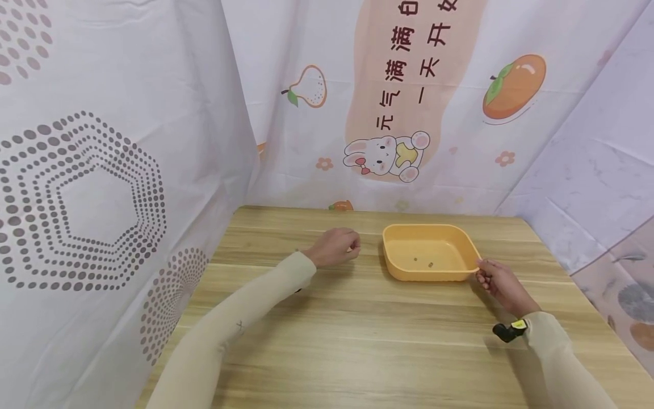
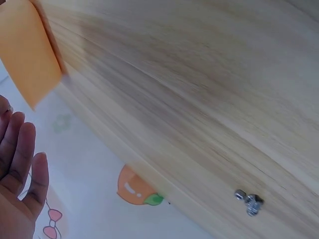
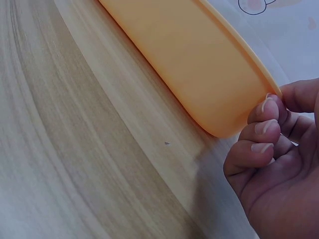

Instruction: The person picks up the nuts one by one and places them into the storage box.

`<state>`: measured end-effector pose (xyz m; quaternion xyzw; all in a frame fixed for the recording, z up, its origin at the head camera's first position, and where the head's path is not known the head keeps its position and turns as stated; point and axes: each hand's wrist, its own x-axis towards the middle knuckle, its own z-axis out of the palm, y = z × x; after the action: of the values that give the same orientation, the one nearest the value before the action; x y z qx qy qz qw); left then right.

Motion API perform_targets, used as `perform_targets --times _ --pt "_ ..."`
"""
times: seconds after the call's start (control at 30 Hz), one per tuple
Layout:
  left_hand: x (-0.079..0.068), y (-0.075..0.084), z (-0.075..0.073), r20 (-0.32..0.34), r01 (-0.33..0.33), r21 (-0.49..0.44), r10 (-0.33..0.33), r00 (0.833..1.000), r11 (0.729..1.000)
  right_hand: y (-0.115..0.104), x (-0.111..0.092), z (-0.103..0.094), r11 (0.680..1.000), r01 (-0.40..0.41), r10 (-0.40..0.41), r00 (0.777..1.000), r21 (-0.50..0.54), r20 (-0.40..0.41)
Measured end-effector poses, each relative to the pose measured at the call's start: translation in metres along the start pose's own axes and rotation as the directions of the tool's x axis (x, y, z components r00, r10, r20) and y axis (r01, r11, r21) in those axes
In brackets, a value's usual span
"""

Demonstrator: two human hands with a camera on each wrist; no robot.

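Observation:
A yellow-orange plastic tray (image 1: 431,276) is on the wooden table, with several tiny metal pieces (image 1: 431,264) on its floor. My right hand (image 1: 503,287) pinches the tray's near right corner between thumb and fingers; in the right wrist view the other fingers (image 3: 264,128) curl beneath the rim. Left of the tray, my left hand (image 1: 334,247) hovers over the table with its fingers bent. In the left wrist view, its thumb and index tips are largely cut off, so I cannot tell whether they pinch anything. A small cluster of metal nuts (image 2: 250,200) lies on the table.
The wooden table (image 1: 357,341) reaches back to a white printed curtain (image 1: 306,142). More curtains hang along the left side (image 1: 204,142) and right side (image 1: 587,170). A black strap device (image 1: 509,330) sits on my right wrist.

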<state>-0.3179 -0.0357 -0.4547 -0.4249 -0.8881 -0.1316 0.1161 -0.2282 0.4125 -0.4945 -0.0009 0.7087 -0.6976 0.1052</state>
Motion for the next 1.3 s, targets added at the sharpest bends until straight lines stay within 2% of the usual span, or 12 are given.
perform_targets --times 0.23,0.47,0.77,1.0,1.3 --pt "0.009 0.005 0.004 0.004 -0.011 -0.003 0.012 1.000 1.000 -0.005 -0.003 0.005 1.000 -0.005 0.005 1.000 0.004 0.000" --pt "0.017 0.013 0.006 0.005 -0.024 -0.002 0.024 1.000 1.000 0.003 0.002 -0.002 1.000 0.002 -0.002 1.000 0.000 -0.007" --pt "0.026 0.021 0.012 0.020 -0.027 -0.027 0.027 0.999 0.999 0.003 0.001 0.000 1.000 -0.005 0.005 1.000 -0.005 -0.016" --pt "0.031 0.028 0.015 0.020 -0.036 -0.002 0.036 0.999 0.999 -0.007 -0.003 0.007 1.000 -0.019 0.019 1.000 0.000 -0.008" --pt "0.039 0.037 0.018 0.029 -0.036 -0.022 0.036 0.999 0.999 -0.017 -0.009 0.012 0.999 -0.021 0.021 1.000 0.032 0.013"
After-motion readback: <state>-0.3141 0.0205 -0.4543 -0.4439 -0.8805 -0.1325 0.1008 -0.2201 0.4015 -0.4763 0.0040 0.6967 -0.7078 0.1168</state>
